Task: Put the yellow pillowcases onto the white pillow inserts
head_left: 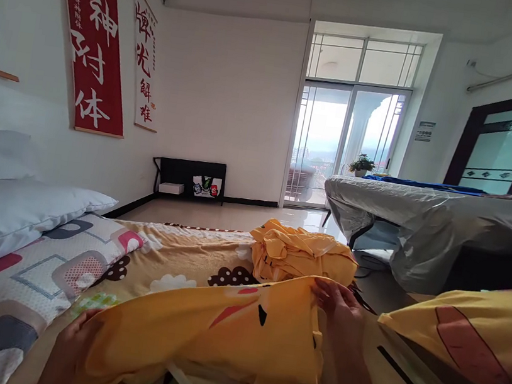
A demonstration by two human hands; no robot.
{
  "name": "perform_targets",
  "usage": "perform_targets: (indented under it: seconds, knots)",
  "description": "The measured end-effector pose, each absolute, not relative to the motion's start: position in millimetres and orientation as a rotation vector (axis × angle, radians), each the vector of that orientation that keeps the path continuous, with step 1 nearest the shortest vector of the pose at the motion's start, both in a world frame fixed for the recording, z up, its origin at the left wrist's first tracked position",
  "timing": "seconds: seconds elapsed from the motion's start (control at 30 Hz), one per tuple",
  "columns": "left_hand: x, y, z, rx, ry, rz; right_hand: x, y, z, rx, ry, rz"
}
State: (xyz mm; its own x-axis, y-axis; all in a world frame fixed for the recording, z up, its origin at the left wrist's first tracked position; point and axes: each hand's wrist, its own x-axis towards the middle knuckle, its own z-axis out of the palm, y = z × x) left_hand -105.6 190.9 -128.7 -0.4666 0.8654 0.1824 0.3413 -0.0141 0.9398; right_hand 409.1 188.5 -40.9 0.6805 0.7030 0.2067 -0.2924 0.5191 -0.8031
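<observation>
A yellow cloth [219, 320] with red and black printed marks is stretched between my two hands above the bed. My left hand [75, 341] grips its left end, with the fingers partly hidden by the fabric. At the upper right corner, my right hand [339, 299] pinches the edge between thumb and fingers. The cloth's lower part hangs loose, and its exact kind does not show. Just beyond it lies a bundled heap of similar yellow fabric [299, 252]. More yellow cloth with an orange-red patch [479, 331] is at the far right.
A patterned bedspread [171, 253] covers the bed. White pillows [19, 216] and a patterned pillow [33, 288] are on the left. A plastic-covered table [425, 209] stands at the right, and a low black rack [186, 176] is against the far wall.
</observation>
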Motion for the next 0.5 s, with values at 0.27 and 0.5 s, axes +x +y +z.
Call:
perform_targets:
  seconds: [0.27,0.5]
  knots:
    - [-92.9,202.7,-146.9,1.558,1.599,1.159,414.6,177.0,-27.1,-0.649,-0.487,0.323]
    - [-98.6,188.8,-151.9,1.713,1.457,0.827,415.1,172.8,-20.8,-0.585,-0.450,0.224]
